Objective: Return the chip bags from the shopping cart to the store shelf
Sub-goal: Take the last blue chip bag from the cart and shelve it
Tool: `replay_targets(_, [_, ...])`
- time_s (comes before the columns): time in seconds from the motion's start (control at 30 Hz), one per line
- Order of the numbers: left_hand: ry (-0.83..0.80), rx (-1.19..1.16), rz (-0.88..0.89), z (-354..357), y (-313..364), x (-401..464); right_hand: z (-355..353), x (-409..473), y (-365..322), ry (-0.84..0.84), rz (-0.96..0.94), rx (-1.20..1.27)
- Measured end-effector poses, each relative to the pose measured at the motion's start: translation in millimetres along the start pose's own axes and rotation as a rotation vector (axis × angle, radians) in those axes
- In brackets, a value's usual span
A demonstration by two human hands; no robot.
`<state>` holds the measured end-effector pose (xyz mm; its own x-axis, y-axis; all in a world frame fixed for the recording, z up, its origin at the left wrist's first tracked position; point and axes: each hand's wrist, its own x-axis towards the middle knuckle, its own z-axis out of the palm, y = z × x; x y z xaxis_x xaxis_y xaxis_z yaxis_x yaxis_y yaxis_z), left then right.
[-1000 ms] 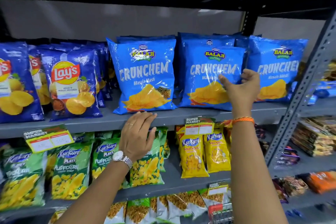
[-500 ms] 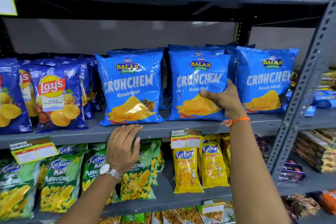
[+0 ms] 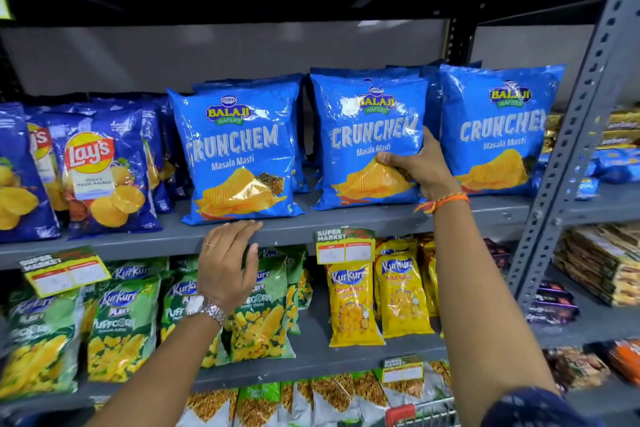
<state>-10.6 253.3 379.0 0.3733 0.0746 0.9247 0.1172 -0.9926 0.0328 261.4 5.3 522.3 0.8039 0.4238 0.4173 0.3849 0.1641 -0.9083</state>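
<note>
Three blue Balaji Crunchem chip bags stand upright in a row on the grey store shelf (image 3: pixel 346 224). My right hand (image 3: pixel 420 170) grips the lower right corner of the middle Crunchem bag (image 3: pixel 367 135), thumb on its front. The left Crunchem bag (image 3: pixel 239 152) and the right Crunchem bag (image 3: pixel 498 128) stand on either side, with more bags behind them. My left hand (image 3: pixel 227 262) rests with its fingers on the shelf's front edge, just below the left bag, holding nothing. A corner of the shopping cart (image 3: pixel 419 412) shows at the bottom.
Blue Lay's bags (image 3: pixel 104 177) fill the shelf's left part. Green Kurkure Puffcorn bags (image 3: pixel 117 329) and yellow Kurkure packs (image 3: pixel 349 302) sit on the shelf below. A grey perforated upright (image 3: pixel 571 163) bounds the shelf on the right. Price tags (image 3: pixel 344 246) hang on the edge.
My right hand slid from the middle bag's right side down to its lower right corner and closed on it. The view tilted up, so the shelf sits lower in frame. My left hand stayed on the edge.
</note>
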Motion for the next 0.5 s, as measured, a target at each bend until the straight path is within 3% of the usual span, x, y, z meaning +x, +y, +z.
replay_targets(0.27, [-0.080, -0.002, 0.021, -7.3, -5.1, -1.5, 11.4, -27.9, -12.5, 0.257, -0.085, -0.224])
replay_targets(0.33, [-0.112, 0.015, 0.036, -13.8, -10.4, -5.0, 23.0, -41.2, -19.8, 0.438, -0.128, -0.302])
replay_targets(0.43, [-0.096, 0.059, -0.004, -27.1, -25.1, -17.4, 63.1, -68.6, -32.0, 0.713, -0.365, -0.264])
replay_targets(0.5, [-0.088, 0.104, -0.043, -36.2, -35.2, -23.5, 100.3, -79.5, -38.5, 0.618, -0.449, -0.149])
